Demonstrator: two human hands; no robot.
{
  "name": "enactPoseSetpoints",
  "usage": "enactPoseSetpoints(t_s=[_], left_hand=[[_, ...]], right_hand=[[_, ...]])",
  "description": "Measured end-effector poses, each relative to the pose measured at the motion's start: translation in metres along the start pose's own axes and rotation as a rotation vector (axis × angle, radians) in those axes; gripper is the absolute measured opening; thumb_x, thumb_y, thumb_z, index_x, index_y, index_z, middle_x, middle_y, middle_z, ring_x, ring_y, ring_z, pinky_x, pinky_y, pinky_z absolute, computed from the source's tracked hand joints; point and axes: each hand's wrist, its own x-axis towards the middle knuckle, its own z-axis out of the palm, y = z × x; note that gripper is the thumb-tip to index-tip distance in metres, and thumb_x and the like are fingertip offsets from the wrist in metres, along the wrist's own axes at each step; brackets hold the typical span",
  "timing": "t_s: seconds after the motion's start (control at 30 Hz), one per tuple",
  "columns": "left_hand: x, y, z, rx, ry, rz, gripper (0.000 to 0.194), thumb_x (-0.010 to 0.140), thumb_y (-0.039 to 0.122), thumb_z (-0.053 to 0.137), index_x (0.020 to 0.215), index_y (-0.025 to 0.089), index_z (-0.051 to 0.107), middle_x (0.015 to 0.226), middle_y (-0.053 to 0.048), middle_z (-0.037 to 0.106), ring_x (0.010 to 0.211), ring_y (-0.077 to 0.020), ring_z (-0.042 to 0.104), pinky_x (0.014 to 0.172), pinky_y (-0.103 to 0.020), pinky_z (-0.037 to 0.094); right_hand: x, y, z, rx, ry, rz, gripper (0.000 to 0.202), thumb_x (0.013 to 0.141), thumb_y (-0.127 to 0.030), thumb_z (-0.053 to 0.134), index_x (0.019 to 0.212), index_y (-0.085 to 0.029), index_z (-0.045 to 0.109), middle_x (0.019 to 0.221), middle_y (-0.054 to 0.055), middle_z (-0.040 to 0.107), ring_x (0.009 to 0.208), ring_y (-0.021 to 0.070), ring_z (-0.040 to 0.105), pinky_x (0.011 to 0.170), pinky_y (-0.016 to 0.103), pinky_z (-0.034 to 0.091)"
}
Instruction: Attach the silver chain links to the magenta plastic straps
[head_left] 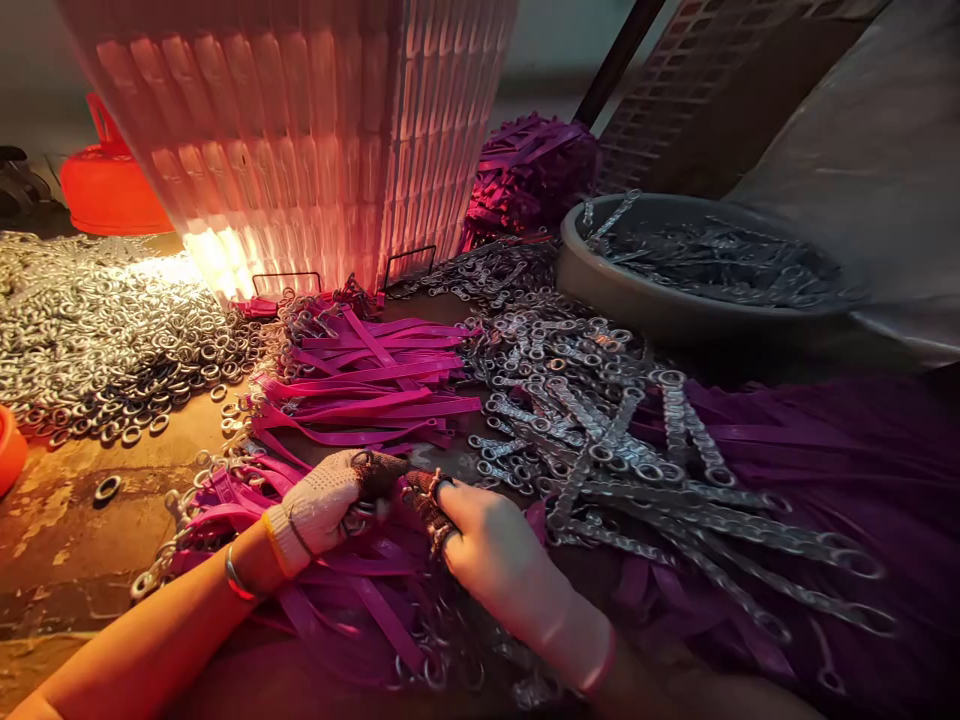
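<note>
My left hand [322,500], in a white glove with dark worn fingertips, is closed, and shiny metal bits show beneath its fingers. My right hand [499,545], gloved the same way, pinches with its dark fingertips right against the left ones. Whatever lies between the fingertips is too small and dark to make out. Beneath both hands spreads a pile of magenta straps [375,590] with metal rings at their ends. Just beyond them lies another bundle of magenta straps [367,400]. Silver chain-like strips [570,400] with ring ends are heaped to the right.
Loose metal rings [127,340] form a large heap at left. A ribbed translucent plastic panel [300,150] stands behind, lit from below, beside a red container [112,185]. A grey basin [622,290] of metal strips sits back right. More purple straps [840,450] lie at right.
</note>
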Motion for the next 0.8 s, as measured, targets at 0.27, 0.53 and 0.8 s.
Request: enactPoseSetpoints(t_s=[0.27, 0.53, 0.8], left_hand=[[0.003, -0.012, -0.009, 0.102, -0.081, 0.064, 0.036, 0.08, 0.033, 0.067, 0.108, 0.011, 0.07, 0.059, -0.002, 0.058, 0.037, -0.0041, 0.035, 0.034, -0.016, 0.024], [0.006, -0.006, -0.003, 0.019, 0.007, 0.065, 0.024, 0.066, 0.019, 0.079, 0.087, 0.009, 0.075, 0.069, -0.006, 0.067, 0.053, -0.0088, 0.054, 0.049, -0.017, 0.041], [0.002, -0.001, -0.02, 0.277, -0.054, 0.148, 0.019, 0.071, 0.021, 0.07, 0.088, 0.014, 0.074, 0.079, -0.002, 0.072, 0.073, -0.0148, 0.061, 0.071, -0.024, 0.051]], right_hand=[[0.01, -0.001, 0.007, -0.157, 0.001, 0.125, 0.023, 0.078, -0.006, 0.047, 0.084, -0.02, 0.065, 0.087, 0.008, 0.072, 0.079, 0.0193, 0.063, 0.065, 0.028, 0.032], [0.004, -0.001, -0.003, -0.112, -0.075, 0.059, 0.032, 0.075, -0.004, 0.044, 0.092, -0.02, 0.066, 0.098, 0.007, 0.071, 0.09, 0.0193, 0.062, 0.071, 0.026, 0.036], [-0.001, -0.023, -0.004, -0.226, 0.013, 0.016, 0.019, 0.081, -0.02, 0.051, 0.09, -0.018, 0.067, 0.091, 0.009, 0.071, 0.079, 0.0203, 0.065, 0.065, 0.028, 0.043]])
